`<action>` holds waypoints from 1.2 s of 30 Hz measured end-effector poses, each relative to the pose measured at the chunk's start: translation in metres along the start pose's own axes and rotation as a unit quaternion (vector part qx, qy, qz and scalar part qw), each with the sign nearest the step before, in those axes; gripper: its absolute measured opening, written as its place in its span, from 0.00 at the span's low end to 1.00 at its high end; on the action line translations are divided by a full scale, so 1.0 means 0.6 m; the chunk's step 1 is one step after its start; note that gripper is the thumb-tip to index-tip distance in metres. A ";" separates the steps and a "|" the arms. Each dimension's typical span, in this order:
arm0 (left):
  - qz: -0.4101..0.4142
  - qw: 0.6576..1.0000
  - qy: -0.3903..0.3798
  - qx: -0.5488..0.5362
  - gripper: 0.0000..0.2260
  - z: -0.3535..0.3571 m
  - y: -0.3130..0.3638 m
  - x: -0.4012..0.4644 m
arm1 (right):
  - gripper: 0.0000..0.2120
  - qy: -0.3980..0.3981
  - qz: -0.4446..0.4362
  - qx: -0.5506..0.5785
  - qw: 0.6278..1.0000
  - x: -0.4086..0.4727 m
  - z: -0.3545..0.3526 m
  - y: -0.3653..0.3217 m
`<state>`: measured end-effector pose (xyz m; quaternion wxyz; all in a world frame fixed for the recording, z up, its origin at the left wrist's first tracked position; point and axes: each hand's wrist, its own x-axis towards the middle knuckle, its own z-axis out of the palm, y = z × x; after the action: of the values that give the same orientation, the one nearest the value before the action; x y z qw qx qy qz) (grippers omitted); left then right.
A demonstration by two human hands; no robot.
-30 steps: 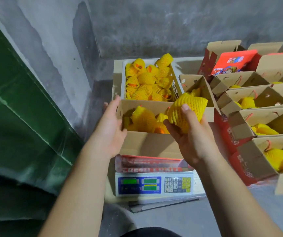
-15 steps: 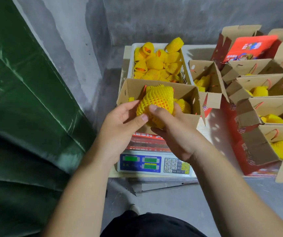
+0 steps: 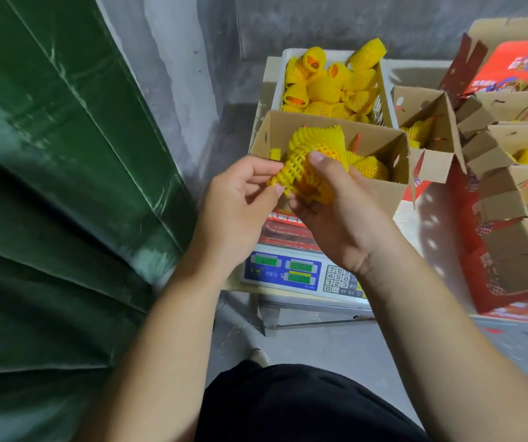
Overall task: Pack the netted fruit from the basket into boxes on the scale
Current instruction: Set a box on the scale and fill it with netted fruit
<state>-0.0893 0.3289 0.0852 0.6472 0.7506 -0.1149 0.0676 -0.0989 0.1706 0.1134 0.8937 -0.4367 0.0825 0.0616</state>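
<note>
My right hand (image 3: pixel 339 215) grips an orange fruit in a yellow foam net (image 3: pixel 318 151), held just above the near edge of the open cardboard box (image 3: pixel 384 189) on the scale (image 3: pixel 291 272). My left hand (image 3: pixel 240 199) pinches the loose lower end of that net and stretches it toward the left. More netted fruit (image 3: pixel 372 165) lies inside the box. Behind it stands the white basket (image 3: pixel 384 94), piled with netted fruit (image 3: pixel 329 87).
A green tarp (image 3: pixel 58 186) fills the left side against a grey wall. Several open cardboard boxes (image 3: pixel 511 193) holding netted fruit stand in a row at the right, with a red printed box (image 3: pixel 524 68) behind them. Concrete floor lies below the scale.
My left hand left the box's edge and took hold of the net. The fruit came down and nearer, from over the box's right part to its near edge, and the net's end is pulled out.
</note>
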 end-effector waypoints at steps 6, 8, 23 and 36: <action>-0.033 0.996 -0.075 0.042 0.10 -0.014 0.003 -0.013 | 0.20 0.002 -0.003 -0.005 1.000 -0.003 -0.012 0.003; -0.067 0.995 -0.065 0.018 0.09 -0.015 0.005 -0.012 | 0.26 0.006 -0.018 -0.028 0.999 -0.002 -0.017 0.002; -0.113 0.977 -0.062 -0.168 0.26 -0.008 -0.007 -0.013 | 0.32 -0.089 -0.033 -0.152 0.984 0.004 -0.029 0.025; -0.259 0.900 -0.022 -0.349 0.24 0.011 -0.011 -0.016 | 0.41 -0.110 -0.140 -0.442 0.879 -0.006 -0.047 0.056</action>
<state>-0.0969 0.3241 0.0756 0.8596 0.4813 0.0534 -0.1630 -0.1113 0.1688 0.0712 0.6104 -0.7837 -0.1144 0.0137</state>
